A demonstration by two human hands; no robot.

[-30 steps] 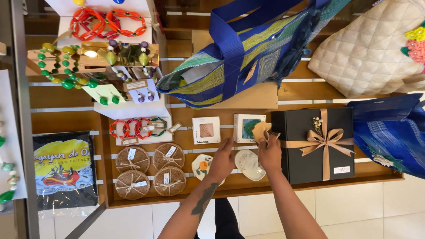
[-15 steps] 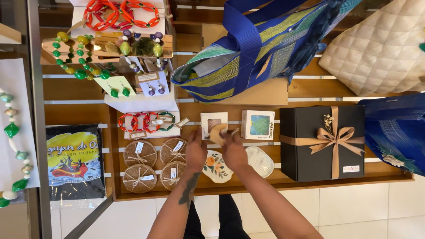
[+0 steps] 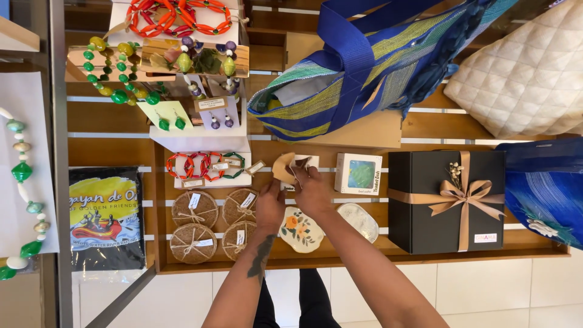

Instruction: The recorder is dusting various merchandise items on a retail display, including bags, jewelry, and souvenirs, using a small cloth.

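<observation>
Tan leather piece (image 3: 284, 166) — pinched between left hand (image 3: 270, 205) and right hand (image 3: 314, 189).

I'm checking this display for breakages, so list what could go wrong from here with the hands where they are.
1. Both hands, left hand and right hand, work a small tan piece above the painted dish; if it slips, it may land on the dish.
2. The forearms cross over the pale oval dish near the shelf's front edge; a nudge might push it off.
3. The left elbow passes close to the tied round coasters, which could shift.
</observation>
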